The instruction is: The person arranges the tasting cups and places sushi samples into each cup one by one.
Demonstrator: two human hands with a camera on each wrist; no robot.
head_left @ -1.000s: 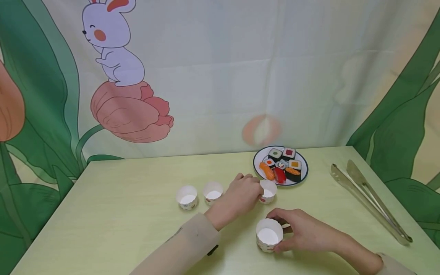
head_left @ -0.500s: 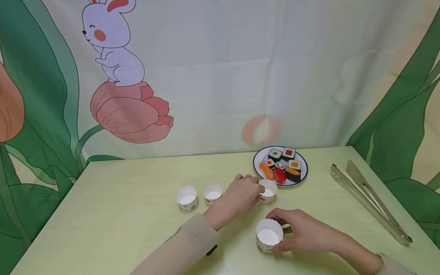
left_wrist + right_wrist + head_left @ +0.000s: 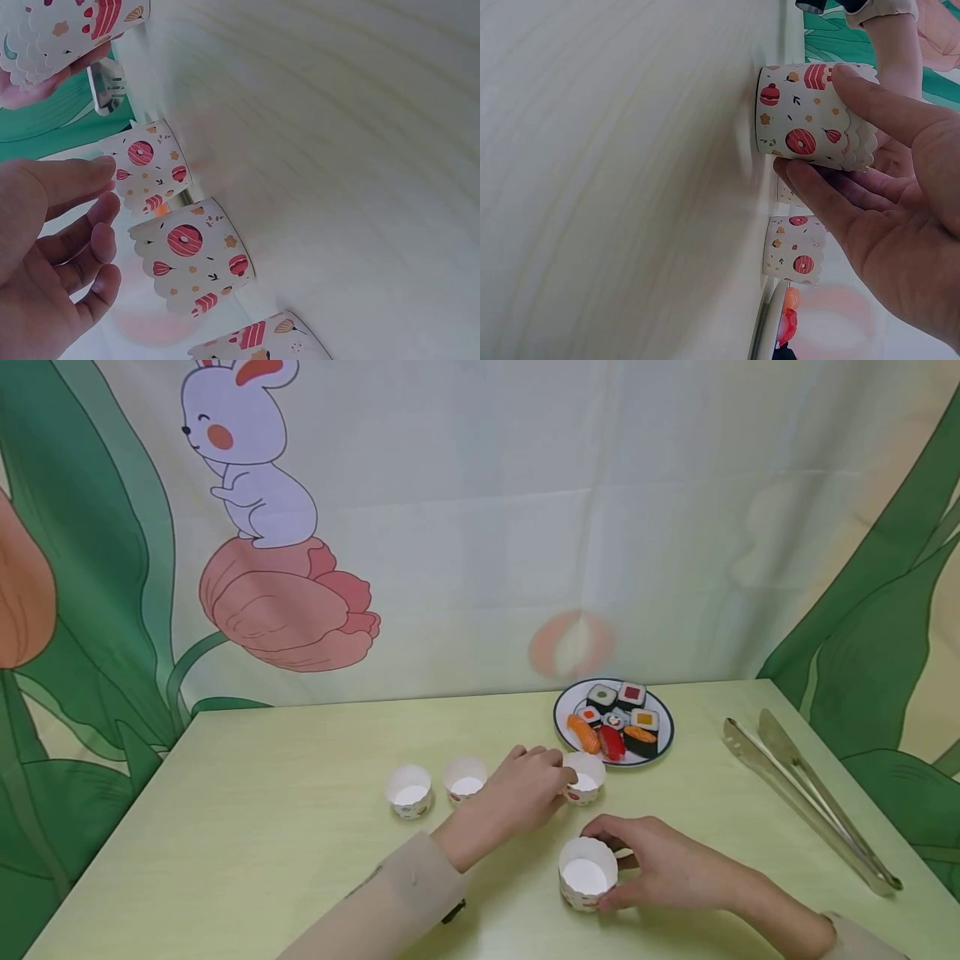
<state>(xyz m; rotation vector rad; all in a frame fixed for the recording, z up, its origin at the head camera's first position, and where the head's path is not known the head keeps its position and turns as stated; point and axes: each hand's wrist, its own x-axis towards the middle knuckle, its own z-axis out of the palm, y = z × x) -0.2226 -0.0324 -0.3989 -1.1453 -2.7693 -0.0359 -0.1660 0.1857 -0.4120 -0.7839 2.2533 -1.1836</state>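
My left hand (image 3: 528, 787) is at the left rim of a paper baking cup (image 3: 588, 781) just in front of the sushi plate. Its thumb and index finger pinch that rim, while the other fingers curl loosely beside it. The right hand (image 3: 663, 868) grips a nested stack of paper baking cups (image 3: 587, 881) nearer the front. Several scalloped rims show on this stack in the right wrist view, with the thumb on one side and fingers on the other. Two more cups stand to the left: one cup (image 3: 408, 793) fully seen, another cup (image 3: 463, 777) partly behind the left forearm.
A round plate (image 3: 561, 727) holding several sushi pieces sits at the back right. Metal tongs (image 3: 813, 810) lie along the right side of the pale yellow table (image 3: 247, 827). Behind the table hangs a printed cloth (image 3: 450, 527).
The left forearm and wrist have shifted slightly left, with the fingertips still at the cup's rim. My right hand and its stack stay where they were.
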